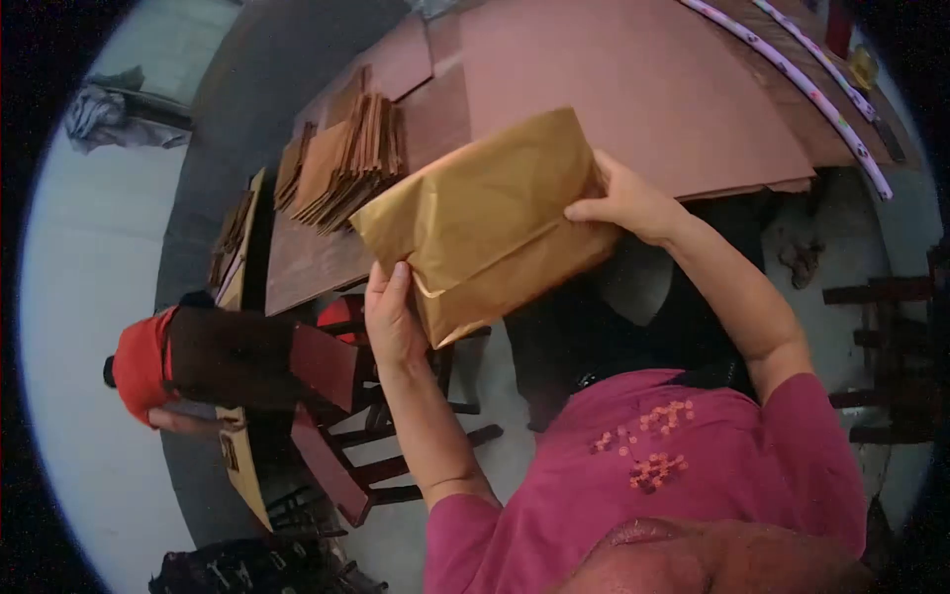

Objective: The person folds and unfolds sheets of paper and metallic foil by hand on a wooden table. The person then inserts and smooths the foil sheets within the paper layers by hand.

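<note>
Between my two hands I hold a gold-coloured sheet [495, 208], flat and shiny, which looks like wrapping paper or a paper bag; a crease crosses its lower part. My left hand [391, 307] is closed on its lower left corner, thumb on top. On the right edge, my right hand [628, 198] pinches it with the thumb over the front face. The fingers behind the sheet are hidden. Just beyond it, a stack of brown folded pieces [346, 163] leans on the table [317, 262].
Large pinkish-brown boards [633, 79] cover the table ahead. Two patterned tubes [792, 74] lie at the far right. Wooden stools [336, 436] stand at left, near a person in a red top [143, 361] bending over another table [247, 485]. More dark stools [891, 346] are at right.
</note>
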Available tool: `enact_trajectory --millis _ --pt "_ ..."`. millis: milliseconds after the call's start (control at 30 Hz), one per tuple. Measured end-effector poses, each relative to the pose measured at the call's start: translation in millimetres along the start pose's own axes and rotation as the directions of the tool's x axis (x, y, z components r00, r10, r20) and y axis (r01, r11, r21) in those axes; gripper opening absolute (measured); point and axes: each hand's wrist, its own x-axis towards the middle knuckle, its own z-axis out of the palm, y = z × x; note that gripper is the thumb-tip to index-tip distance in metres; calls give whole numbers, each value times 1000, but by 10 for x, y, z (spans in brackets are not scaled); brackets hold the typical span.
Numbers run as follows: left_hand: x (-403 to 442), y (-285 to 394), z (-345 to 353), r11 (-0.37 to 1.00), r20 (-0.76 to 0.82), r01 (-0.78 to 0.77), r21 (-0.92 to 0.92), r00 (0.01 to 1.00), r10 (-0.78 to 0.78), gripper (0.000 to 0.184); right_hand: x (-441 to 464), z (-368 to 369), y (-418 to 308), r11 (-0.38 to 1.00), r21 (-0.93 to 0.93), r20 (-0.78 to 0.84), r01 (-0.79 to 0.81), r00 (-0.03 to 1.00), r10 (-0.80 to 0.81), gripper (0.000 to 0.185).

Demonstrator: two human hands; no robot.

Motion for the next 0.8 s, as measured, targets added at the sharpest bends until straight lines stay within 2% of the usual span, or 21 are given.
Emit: enact_trajectory --millis 33,100,133,167,233,267,333,367,400,500,567,667,700,767,800 --pt "-56 47 103 997 -2 -54 47 999 54 37 -31 23 2 998 16 0 -63 998 63 84" --pt "-100 108 -8 998 -17 -31 63 999 32 37 -29 109 97 996 68 52 -53 997 49 84" --pt "-121 142 -32 1000 -16 -11 15 1000 12 39 -92 109 127 991 100 69 -84 995 78 84" --pt "-121 164 -48 998 -91 26 60 996 -20 39 -92 83 176 992 116 94 -51 995 40 71" --pt "-49 190 -78 997 -87 73 26 994 -70 37 -39 99 31 937 272 70 -220 975 209 55" --pt "3 213 -133 993 -135 117 25 984 -113 37 12 78 58 903 368 107 -223 975 197 40" --pt "48 121 -165 980 -133 153 -127 976 -170 35 0 15 17 889 378 101 -257 966 237 41" --pt "54 84 -252 975 -275 150 -162 942 -191 35 -5 35 -13 874 399 114 -279 960 255 41" --pt "56 67 -252 973 -278 162 -164 939 -203 35 -18 65 -24 881 395 122 -262 965 233 39" --pt "103 75 -290 977 -91 204 -64 974 -209 37 10 91 13 914 307 121 -264 964 238 38" --pt "169 88 -302 976 -43 216 -43 975 -217 34 -1 84 -88 921 281 131 -270 961 242 38" --pt "258 51 -594 971 -66 240 16 969 -239 30 3 147 -80 949 229 147 -219 971 189 37" --pt "232 43 -553 971 -62 239 -34 969 -240 33 -4 145 -36 952 223 122 -210 975 187 37" --pt "127 133 -273 950 -178 261 -171 940 -290 38 -30 109 15 954 205 98 -217 975 200 39" --pt "199 154 -356 867 157 329 -375 944 -290 50 -23 96 37 953 210 120 -219 973 197 39"
